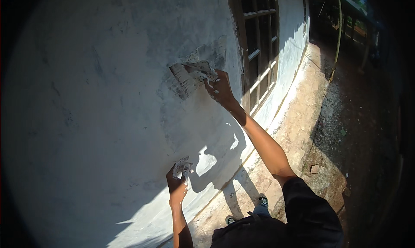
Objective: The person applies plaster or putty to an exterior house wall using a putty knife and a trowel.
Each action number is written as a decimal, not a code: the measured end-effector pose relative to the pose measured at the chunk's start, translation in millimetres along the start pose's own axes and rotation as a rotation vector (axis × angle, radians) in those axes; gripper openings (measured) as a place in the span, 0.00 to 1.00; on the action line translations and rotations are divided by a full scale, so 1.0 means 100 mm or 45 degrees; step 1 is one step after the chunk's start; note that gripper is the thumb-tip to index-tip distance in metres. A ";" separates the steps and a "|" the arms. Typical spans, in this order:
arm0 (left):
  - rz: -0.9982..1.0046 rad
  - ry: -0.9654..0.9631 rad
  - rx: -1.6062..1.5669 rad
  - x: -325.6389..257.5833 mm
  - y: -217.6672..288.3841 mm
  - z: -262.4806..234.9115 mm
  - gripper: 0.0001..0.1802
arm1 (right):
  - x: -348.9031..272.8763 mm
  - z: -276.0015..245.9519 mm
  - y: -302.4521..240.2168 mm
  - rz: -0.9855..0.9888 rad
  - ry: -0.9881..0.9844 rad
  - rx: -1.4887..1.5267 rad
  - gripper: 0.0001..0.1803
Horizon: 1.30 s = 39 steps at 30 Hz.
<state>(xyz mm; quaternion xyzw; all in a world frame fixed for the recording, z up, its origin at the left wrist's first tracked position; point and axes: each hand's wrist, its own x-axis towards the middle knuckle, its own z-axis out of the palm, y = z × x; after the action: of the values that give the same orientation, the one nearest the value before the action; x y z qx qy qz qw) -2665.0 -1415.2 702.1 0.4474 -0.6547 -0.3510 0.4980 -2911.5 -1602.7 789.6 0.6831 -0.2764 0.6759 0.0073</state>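
My right hand (221, 89) is closed on a putty knife (199, 69) with a wide blade, smeared with pale putty. The blade lies against the white wall (108, 118), beside a rough, freshly smeared patch (183, 87). White smears dot the fingers. Lower down and to the left, my left hand (177, 188) is closed close to the wall. At its fingertips is a lump of white putty (183, 166); whatever bears the lump is hidden or too small to make out.
A brown-framed window (261, 44) with bars stands right of the patch. A sunlit concrete ledge (298, 105) runs along the wall's foot, where my feet (263, 201) stand. Gravel (329, 118) and a loose stone (314, 169) lie beyond. A slanting pole (338, 36) rises at the right.
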 end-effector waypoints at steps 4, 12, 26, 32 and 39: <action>-0.082 0.125 0.005 0.02 0.01 0.06 0.13 | 0.11 0.04 0.04 0.121 0.093 0.097 0.06; 0.061 0.218 0.269 0.16 0.04 0.45 0.13 | 0.13 -0.51 0.98 -0.063 0.224 -0.219 0.08; -0.050 0.305 0.153 0.14 0.15 0.74 0.15 | -0.04 -0.01 0.13 0.257 0.065 -0.456 0.05; -0.096 0.372 0.415 0.10 0.27 0.61 0.14 | -0.43 0.77 -0.59 -0.066 -0.075 -0.471 0.09; -0.118 0.354 0.155 0.10 0.15 0.47 0.14 | -0.37 0.33 -0.70 -0.168 -0.157 0.036 0.09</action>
<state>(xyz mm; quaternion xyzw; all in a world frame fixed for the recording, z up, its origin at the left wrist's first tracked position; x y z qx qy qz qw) -2715.4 -1418.2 707.0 0.5508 -0.5782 -0.2679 0.5391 -2851.2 -1542.0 777.7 0.7403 -0.2212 0.6344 0.0250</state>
